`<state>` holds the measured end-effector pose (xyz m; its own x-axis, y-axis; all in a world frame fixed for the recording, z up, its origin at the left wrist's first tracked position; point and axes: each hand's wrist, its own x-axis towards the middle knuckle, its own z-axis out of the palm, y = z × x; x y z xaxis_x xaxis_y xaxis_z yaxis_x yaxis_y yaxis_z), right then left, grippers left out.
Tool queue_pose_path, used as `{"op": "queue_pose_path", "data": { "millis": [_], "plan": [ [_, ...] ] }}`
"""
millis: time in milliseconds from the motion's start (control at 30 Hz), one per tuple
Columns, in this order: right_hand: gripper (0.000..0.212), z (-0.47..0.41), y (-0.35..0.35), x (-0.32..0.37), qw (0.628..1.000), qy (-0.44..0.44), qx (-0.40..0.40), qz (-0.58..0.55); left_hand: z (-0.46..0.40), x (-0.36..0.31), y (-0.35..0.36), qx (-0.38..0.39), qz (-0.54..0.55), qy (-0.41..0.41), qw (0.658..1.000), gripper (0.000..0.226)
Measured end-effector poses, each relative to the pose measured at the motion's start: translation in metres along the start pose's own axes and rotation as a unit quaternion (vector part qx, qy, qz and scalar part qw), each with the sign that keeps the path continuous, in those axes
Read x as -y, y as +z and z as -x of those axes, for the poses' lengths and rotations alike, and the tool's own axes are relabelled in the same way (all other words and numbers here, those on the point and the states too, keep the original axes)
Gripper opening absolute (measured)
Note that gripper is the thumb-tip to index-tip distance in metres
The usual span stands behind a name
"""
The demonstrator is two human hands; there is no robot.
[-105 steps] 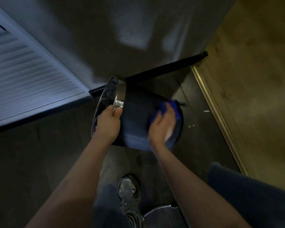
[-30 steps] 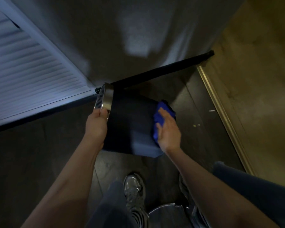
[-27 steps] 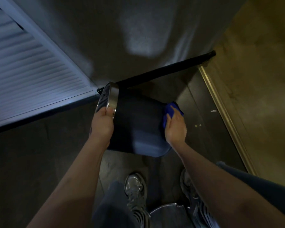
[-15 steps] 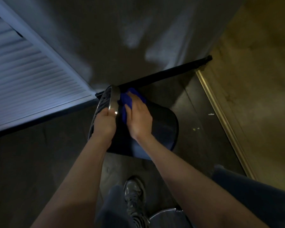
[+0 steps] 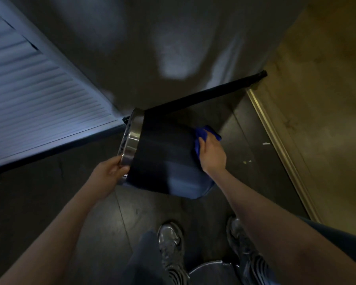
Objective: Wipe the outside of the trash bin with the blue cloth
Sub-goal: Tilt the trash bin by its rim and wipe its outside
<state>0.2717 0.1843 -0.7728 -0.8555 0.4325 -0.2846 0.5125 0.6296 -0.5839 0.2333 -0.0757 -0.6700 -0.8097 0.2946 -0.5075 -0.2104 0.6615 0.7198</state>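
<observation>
The trash bin (image 5: pixel 164 159) lies tipped on its side above the dark floor (image 5: pixel 39 202), near the wall corner, base pointing right. My left hand (image 5: pixel 109 175) grips its metal rim (image 5: pixel 130 145). My right hand (image 5: pixel 212 155) presses the blue cloth (image 5: pixel 201 133) against the base end, fingers flat. Apply even pressure; rotate the bin to reach unwiped sides.

The dark floor (image 5: pixel 49 202) carries two shoes (image 5: pixel 170 241), below the fingers (image 5: pixel 201 141) in view, and pale crumbs (image 5: pixel 247 161) right of them.
</observation>
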Motion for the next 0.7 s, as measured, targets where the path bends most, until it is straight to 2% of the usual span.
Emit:
{"op": "queue_pose_path", "data": {
  "millis": [100,200,300,600,700],
  "plan": [
    [0.039,-0.009,-0.007,-0.005,0.999,0.029,0.012,-0.014,-0.004,-0.005,0.009,-0.051,0.052,-0.012,0.997,0.026],
    [0.039,-0.019,-0.016,-0.012,0.994,0.096,0.023,-0.051,-0.016,-0.031,0.028,-0.093,0.123,-0.017,0.988,0.021],
    [0.041,-0.021,-0.026,-0.025,0.985,0.145,0.052,-0.076,-0.027,-0.058,0.043,-0.120,0.143,-0.008,0.982,0.019],
    [0.037,-0.018,-0.030,-0.039,0.977,0.160,0.045,-0.134,-0.044,-0.084,0.062,-0.158,0.218,-0.121,0.955,0.036],
    [0.036,-0.019,-0.029,-0.040,0.979,0.162,0.026,-0.124,-0.045,-0.090,0.065,-0.165,0.238,-0.146,0.946,0.031]
  ]
}}
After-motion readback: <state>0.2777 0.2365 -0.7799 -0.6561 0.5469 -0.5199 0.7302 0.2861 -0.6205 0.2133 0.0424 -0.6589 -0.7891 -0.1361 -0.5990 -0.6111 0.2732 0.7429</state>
